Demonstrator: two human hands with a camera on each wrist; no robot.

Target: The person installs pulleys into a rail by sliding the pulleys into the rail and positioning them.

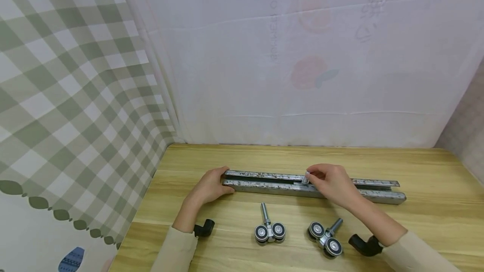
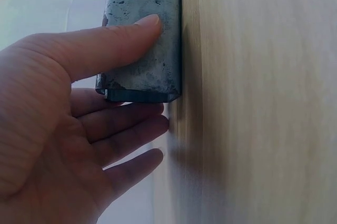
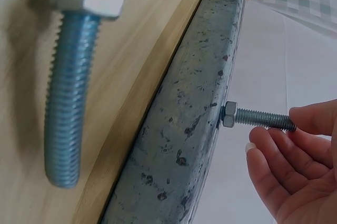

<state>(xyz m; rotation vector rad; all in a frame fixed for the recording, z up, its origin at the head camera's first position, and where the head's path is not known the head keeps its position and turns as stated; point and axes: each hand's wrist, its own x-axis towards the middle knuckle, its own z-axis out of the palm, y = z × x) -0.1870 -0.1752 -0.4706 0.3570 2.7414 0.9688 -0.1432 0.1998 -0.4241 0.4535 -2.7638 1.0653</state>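
A speckled metal channel rail (image 1: 261, 186) lies across the table, its long slot facing up. My left hand (image 1: 212, 184) grips its left end; in the left wrist view the thumb presses one face while the other fingers reach behind. My right hand (image 1: 334, 183) pinches the tip of a threaded bolt (image 3: 266, 119) that sticks out of the slot, right of the rail's middle. A hex nut (image 3: 230, 114) sits at the bolt's base, against the slot. Whatever the bolt joins inside the rail is hidden.
Two roller trolleys lie on the wooden table (image 1: 227, 247) in front of the rail: one trolley (image 1: 270, 233) near the middle, another trolley (image 1: 326, 238) to its right. White sheeting (image 1: 242, 74) hangs behind, and a checked cloth (image 1: 75, 74) hangs at the left.
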